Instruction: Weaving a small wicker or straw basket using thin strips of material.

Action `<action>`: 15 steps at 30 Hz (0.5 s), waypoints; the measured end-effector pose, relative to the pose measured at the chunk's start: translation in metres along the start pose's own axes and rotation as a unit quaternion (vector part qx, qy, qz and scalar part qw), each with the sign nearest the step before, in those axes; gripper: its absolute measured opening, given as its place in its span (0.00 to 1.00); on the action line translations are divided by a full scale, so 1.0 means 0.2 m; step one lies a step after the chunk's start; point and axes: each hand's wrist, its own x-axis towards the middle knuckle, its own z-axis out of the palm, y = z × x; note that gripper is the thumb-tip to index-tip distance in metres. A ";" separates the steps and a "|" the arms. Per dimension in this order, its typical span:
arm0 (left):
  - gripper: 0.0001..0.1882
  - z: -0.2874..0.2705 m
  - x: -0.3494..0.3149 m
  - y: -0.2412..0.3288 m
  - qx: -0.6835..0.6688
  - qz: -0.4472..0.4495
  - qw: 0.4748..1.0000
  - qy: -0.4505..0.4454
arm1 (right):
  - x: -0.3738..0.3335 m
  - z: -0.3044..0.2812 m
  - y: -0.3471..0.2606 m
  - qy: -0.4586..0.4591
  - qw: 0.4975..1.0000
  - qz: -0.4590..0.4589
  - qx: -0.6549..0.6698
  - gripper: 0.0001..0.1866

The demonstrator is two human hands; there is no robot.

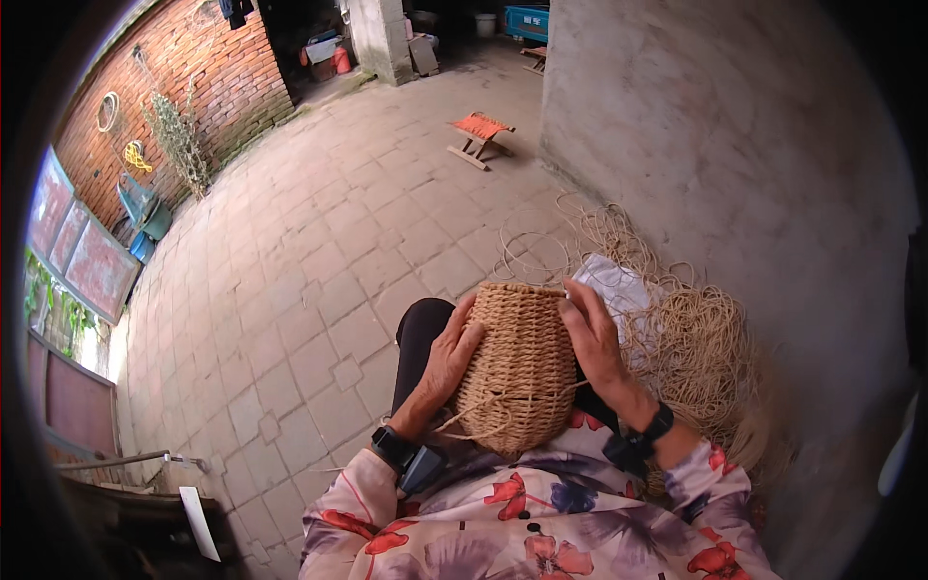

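A woven basket point(522, 353) of tan twisted cord rests on my lap, its wider rounded part toward me and its narrower end pointing away. My left hand point(450, 356) presses along its left side, fingers toward the far end. On the opposite side, my right hand point(592, 333) grips near the far edge, fingertips at the rim. Loose cord ends point(474, 422) stick out at the near left of the basket. A dark slit runs across the weave near its lower part. The inside of the basket is hidden.
A tangled heap of tan cord point(701, 348) lies to my right, partly over a white sack point(616, 285), beside a grey wall point(715, 135). Ahead on the paved floor point(338, 232) stands a folding stool point(480, 128) with an orange seat. A brick wall point(193, 72) rises at far left.
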 end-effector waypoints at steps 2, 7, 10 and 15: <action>0.30 0.05 -0.02 0.04 0.049 -0.036 0.998 0.014 | -0.12 0.05 0.03 0.041 0.984 0.136 0.105 0.27; 0.32 0.16 -0.07 0.12 0.266 0.028 0.959 0.098 | -0.05 0.07 0.17 -0.041 0.976 0.148 0.156 0.31; 0.31 0.12 -0.06 0.10 0.237 0.008 0.970 0.058 | -0.03 0.04 0.22 -0.106 0.977 0.166 0.076 0.31; 0.16 -0.11 -0.30 0.34 0.186 0.018 0.982 0.039 | 0.01 -0.14 -0.09 -0.084 0.996 -0.001 0.007 0.15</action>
